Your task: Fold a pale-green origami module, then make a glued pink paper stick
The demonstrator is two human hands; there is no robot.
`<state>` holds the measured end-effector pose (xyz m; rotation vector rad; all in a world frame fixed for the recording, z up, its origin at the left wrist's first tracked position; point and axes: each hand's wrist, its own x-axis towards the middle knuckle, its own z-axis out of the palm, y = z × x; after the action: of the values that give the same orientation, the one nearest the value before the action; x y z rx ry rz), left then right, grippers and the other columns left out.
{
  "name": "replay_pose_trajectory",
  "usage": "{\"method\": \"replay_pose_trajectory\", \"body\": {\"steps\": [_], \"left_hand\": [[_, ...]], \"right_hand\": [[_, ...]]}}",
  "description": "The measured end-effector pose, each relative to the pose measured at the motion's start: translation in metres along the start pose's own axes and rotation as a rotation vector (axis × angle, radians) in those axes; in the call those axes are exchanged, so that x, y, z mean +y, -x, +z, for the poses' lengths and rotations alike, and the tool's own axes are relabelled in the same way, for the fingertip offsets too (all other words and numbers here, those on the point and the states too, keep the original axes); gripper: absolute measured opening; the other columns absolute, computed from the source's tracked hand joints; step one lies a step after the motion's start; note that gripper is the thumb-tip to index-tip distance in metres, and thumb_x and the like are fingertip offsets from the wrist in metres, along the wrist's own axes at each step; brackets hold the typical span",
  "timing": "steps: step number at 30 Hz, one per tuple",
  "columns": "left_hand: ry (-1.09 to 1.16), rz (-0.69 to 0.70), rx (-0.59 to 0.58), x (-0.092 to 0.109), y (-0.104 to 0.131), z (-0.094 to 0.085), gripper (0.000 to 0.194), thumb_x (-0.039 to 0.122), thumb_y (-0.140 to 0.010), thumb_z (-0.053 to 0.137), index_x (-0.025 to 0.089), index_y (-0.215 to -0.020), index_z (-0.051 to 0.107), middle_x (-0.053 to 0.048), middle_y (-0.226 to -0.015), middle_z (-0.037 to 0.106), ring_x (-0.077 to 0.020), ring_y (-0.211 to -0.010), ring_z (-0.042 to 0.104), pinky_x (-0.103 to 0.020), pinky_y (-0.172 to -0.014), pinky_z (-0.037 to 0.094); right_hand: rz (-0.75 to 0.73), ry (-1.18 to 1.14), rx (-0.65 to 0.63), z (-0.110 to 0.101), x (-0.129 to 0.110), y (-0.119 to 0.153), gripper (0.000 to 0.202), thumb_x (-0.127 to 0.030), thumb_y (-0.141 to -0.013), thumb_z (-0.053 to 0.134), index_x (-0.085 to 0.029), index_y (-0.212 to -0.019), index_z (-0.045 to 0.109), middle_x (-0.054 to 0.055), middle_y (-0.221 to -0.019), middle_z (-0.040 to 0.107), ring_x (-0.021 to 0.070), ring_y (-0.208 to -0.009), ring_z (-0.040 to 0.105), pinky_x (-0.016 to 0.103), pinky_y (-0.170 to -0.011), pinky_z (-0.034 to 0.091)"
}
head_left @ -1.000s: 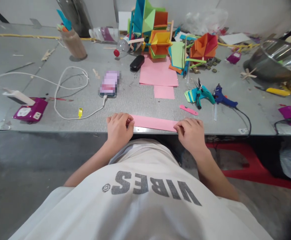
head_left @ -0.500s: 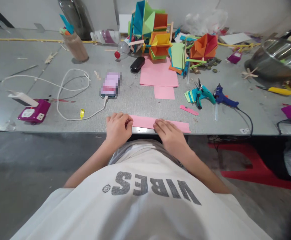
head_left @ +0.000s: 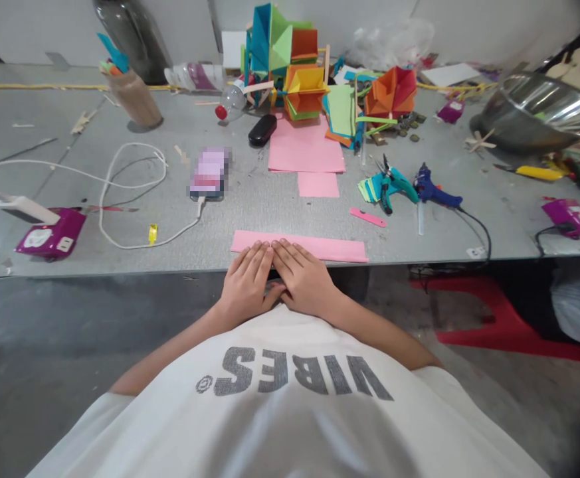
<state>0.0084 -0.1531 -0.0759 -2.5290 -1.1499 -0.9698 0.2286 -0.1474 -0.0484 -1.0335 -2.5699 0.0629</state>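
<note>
A long pink paper strip [head_left: 339, 249] lies along the table's front edge. My left hand [head_left: 247, 279] rests its outstretched fingertips on the strip's lower edge, left of the middle. Beside it my right hand [head_left: 302, 275] lies flat in the same way, the two hands' fingertips and thumbs nearly meeting. Neither hand grips anything; the fingers are straight and press down on the paper. Part of the strip's lower edge is hidden under the fingers. Farther back are a small pink paper piece [head_left: 318, 185] and larger pink sheets [head_left: 307, 149].
Right of the strip lie a pink cutter [head_left: 368, 217], teal pliers [head_left: 394, 186] and a blue glue gun [head_left: 436, 189]. A phone [head_left: 208, 172] on a white cable is at left. Behind stand folded paper shapes [head_left: 290, 63], a brown cup [head_left: 135, 99] and a metal bowl [head_left: 529, 116].
Both hands have come together at the strip's lower edge, the left moving right and the right moving left. The strip's left end is now uncovered. The view has shifted slightly.
</note>
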Motion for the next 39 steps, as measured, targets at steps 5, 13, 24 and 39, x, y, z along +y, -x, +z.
{"method": "replay_pose_trajectory", "body": {"steps": [5, 13, 24, 39], "left_hand": [[-0.037, -0.038, -0.054, -0.014, 0.004, -0.011, 0.076, 0.061, -0.111, 0.067, 0.013, -0.170, 0.059, -0.023, -0.161, 0.074, -0.0394, -0.153, 0.072, -0.052, -0.131, 0.057], [-0.036, -0.306, -0.126, -0.023, 0.009, -0.033, 0.064, 0.064, -0.114, 0.063, 0.016, -0.154, 0.077, -0.019, -0.159, 0.076, -0.0407, -0.149, 0.075, -0.055, -0.127, 0.062], [-0.139, -0.125, -0.055, -0.023, -0.003, -0.032, 0.040, 0.042, -0.113, 0.071, 0.013, -0.138, 0.082, -0.022, -0.150, 0.081, -0.0454, -0.157, 0.067, -0.060, -0.129, 0.054], [0.048, -0.089, -0.176, 0.013, -0.054, -0.015, 0.016, 0.027, -0.114, 0.065, 0.019, -0.112, 0.078, -0.013, -0.110, 0.080, -0.0299, -0.102, 0.070, -0.045, -0.090, 0.052]], "right_hand": [[0.027, 0.106, 0.135, -0.002, 0.010, 0.021, 0.062, -0.039, -0.115, 0.060, -0.002, -0.165, 0.065, 0.023, -0.173, 0.064, 0.0353, -0.166, 0.059, 0.053, -0.140, 0.047], [0.188, 0.306, 0.297, -0.027, 0.037, 0.087, 0.050, -0.028, -0.113, 0.067, -0.008, -0.159, 0.069, 0.019, -0.163, 0.073, 0.0346, -0.154, 0.072, 0.048, -0.133, 0.054], [0.271, 0.329, 0.304, -0.040, 0.037, 0.095, 0.039, -0.030, -0.114, 0.067, -0.014, -0.148, 0.078, 0.019, -0.160, 0.076, 0.0392, -0.153, 0.069, 0.054, -0.125, 0.053], [0.278, 0.114, 0.383, -0.040, 0.045, 0.068, 0.021, -0.017, -0.110, 0.068, -0.022, -0.098, 0.084, 0.007, -0.093, 0.077, 0.0246, -0.088, 0.062, 0.041, -0.080, 0.047]]}}
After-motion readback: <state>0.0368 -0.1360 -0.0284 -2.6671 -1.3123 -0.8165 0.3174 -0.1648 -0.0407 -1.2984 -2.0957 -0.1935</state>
